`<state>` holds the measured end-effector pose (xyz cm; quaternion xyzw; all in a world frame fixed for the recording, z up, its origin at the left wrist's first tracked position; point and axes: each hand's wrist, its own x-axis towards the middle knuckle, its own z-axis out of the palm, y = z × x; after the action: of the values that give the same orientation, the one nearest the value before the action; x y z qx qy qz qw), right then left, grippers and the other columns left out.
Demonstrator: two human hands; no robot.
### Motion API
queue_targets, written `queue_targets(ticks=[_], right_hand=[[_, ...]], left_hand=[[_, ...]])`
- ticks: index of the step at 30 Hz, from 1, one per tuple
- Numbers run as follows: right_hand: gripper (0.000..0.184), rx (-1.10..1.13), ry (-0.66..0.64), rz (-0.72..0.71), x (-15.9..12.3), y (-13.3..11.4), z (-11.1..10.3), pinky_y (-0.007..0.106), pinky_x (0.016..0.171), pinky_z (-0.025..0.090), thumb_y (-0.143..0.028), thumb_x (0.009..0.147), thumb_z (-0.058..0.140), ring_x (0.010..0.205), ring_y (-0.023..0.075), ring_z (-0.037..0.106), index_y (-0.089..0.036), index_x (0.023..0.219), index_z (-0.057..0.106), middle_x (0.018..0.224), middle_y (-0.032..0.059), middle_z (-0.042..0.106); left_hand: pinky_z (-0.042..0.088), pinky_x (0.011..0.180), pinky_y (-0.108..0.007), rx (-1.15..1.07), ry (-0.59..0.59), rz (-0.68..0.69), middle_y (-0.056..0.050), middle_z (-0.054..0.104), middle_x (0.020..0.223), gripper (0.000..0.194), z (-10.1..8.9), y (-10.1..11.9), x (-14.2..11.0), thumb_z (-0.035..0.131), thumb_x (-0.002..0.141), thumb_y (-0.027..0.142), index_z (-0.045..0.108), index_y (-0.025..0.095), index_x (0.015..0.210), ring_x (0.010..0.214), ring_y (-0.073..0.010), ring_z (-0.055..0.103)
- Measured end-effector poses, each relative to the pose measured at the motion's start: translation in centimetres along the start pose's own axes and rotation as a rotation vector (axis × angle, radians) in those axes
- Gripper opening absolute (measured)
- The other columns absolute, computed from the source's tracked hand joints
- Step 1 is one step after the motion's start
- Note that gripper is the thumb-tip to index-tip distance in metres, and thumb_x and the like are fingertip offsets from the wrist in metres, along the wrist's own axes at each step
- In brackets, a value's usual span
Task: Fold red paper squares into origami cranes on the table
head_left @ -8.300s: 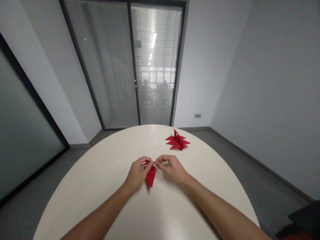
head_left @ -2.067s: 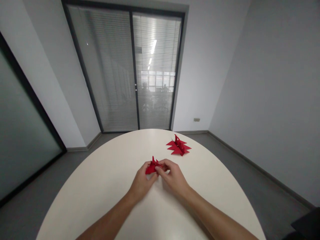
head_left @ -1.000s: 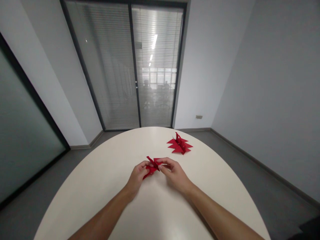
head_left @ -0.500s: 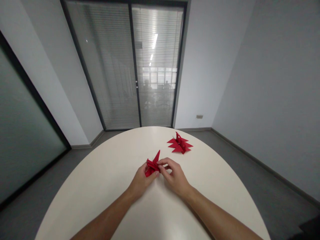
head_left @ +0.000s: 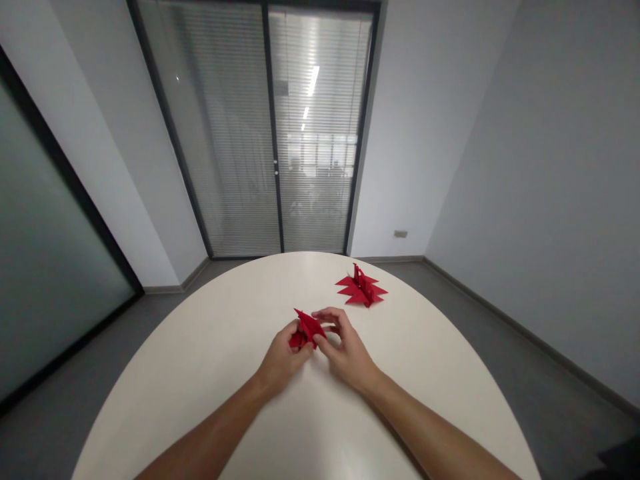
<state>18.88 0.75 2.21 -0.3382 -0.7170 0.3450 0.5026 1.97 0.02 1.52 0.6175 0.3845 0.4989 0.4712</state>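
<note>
At lower centre of frame I find the red origami piece (head_left: 311,325) over the round table (head_left: 200,373), a pointed flap directed up and left. The left hand (head_left: 281,358) is clamped on its left side, presumably to steady the folds. The right hand (head_left: 349,350) has its thumb at the right edge, index finger apart; whether its partly hidden fingers pinch the paper, I cannot tell. Holding from both sides likely prevents twisting. Right of centre, near the far rim, red origami cranes (head_left: 363,291) stand nested, probably grouped to leave working room.
</note>
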Motion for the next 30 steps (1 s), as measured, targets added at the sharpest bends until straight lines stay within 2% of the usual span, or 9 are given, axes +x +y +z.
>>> queue_targets(ticks=[2, 4, 9, 12, 15, 20, 22, 26, 30], right_hand=[[0.040, 0.031, -0.002, 0.052, 0.0, 0.3, 0.1, 0.040, 0.097, 0.047, -0.024, 0.088, 0.064, 0.119, 0.0221, 0.056, -0.027, 0.126, 0.053, 0.130, 0.0077, 0.060], [0.036, 0.061, -0.020, 0.086, 0.1, 0.6, 0.1, 0.040, 0.096, 0.047, -0.026, 0.087, 0.066, 0.115, 0.0221, 0.059, -0.026, 0.121, 0.058, 0.125, 0.0075, 0.063], [0.032, 0.191, 0.003, 0.173, 0.5, 0.9, -0.1, 0.035, 0.081, 0.050, -0.032, 0.081, 0.072, 0.084, 0.0185, 0.065, -0.021, 0.109, 0.061, 0.090, 0.0028, 0.068], [0.021, 0.166, 0.009, 0.199, 0.6, 0.6, -0.1, 0.031, 0.073, 0.049, -0.032, 0.080, 0.071, 0.074, 0.0166, 0.061, -0.019, 0.096, 0.064, 0.082, 0.0015, 0.068], [0.015, 0.137, -0.015, 0.195, 0.6, 0.1, -0.1, 0.031, 0.073, 0.047, -0.030, 0.081, 0.069, 0.074, 0.0167, 0.060, -0.019, 0.089, 0.066, 0.080, 0.0012, 0.068], [0.020, 0.177, -0.064, 0.200, 0.4, -0.3, -0.1, 0.029, 0.068, 0.046, -0.038, 0.086, 0.065, 0.070, 0.0156, 0.057, -0.019, 0.089, 0.066, 0.075, 0.0006, 0.065], [0.019, 0.178, -0.045, 0.196, 0.4, -0.3, -0.1, 0.029, 0.067, 0.046, -0.039, 0.086, 0.065, 0.069, 0.0151, 0.056, -0.019, 0.087, 0.064, 0.075, 0.0002, 0.063], [0.017, 0.196, -0.006, 0.160, 0.4, -0.3, -0.1, 0.028, 0.066, 0.045, -0.036, 0.084, 0.066, 0.067, 0.0144, 0.053, -0.021, 0.084, 0.058, 0.075, -0.0015, 0.059], [0.019, 0.148, -0.043, 0.157, 0.4, -0.5, 0.0, 0.029, 0.068, 0.044, -0.039, 0.087, 0.065, 0.068, 0.0147, 0.054, -0.020, 0.089, 0.062, 0.074, -0.0008, 0.060]], left_hand=[[0.048, 0.078, -0.029, 0.034, -0.009, 0.011, -0.007, 0.068, 0.091, 0.018, -0.2, 0.1, 0.0, 0.066, 0.081, 0.024, 0.063, 0.016, 0.097, 0.085, -0.0200, 0.061], [0.047, 0.077, -0.029, 0.087, -0.011, 0.026, -0.006, 0.067, 0.088, 0.014, -0.2, 0.1, -0.1, 0.065, 0.081, 0.023, 0.063, 0.016, 0.092, 0.083, -0.0194, 0.059], [0.045, 0.077, -0.029, 0.228, 0.005, 0.048, -0.005, 0.066, 0.087, 0.010, -0.1, 0.4, -0.4, 0.061, 0.081, 0.021, 0.062, 0.016, 0.090, 0.079, -0.0181, 0.058], [0.045, 0.079, -0.030, 0.239, 0.018, 0.045, -0.005, 0.066, 0.090, 0.014, -0.1, 0.7, -0.4, 0.064, 0.080, 0.021, 0.061, 0.017, 0.093, 0.082, -0.0186, 0.059], [0.044, 0.078, -0.029, 0.288, 0.020, 0.053, -0.003, 0.065, 0.088, 0.015, 0.0, 0.8, -0.6, 0.066, 0.077, 0.019, 0.060, 0.019, 0.090, 0.082, -0.0184, 0.058], [0.042, 0.073, -0.028, 0.386, -0.029, 0.087, -0.002, 0.063, 0.085, 0.009, 0.2, 0.5, -0.9, 0.060, 0.079, 0.017, 0.060, 0.020, 0.088, 0.077, -0.0178, 0.056], [0.042, 0.073, -0.028, 0.408, -0.053, 0.116, -0.002, 0.063, 0.084, 0.006, 0.2, 0.5, -0.9, 0.057, 0.079, 0.015, 0.059, 0.020, 0.082, 0.077, -0.0180, 0.056], [0.043, 0.078, -0.029, 0.428, -0.074, 0.192, -0.004, 0.064, 0.088, 0.013, 0.2, 0.7, -0.9, 0.052, 0.077, 0.009, 0.054, 0.020, 0.071, 0.082, -0.0187, 0.058], [0.045, 0.079, -0.032, 0.532, -0.117, 0.197, -0.005, 0.066, 0.089, 0.012, 0.1, 0.7, -1.0, 0.055, 0.080, 0.012, 0.063, 0.021, 0.083, 0.085, -0.0217, 0.059]])
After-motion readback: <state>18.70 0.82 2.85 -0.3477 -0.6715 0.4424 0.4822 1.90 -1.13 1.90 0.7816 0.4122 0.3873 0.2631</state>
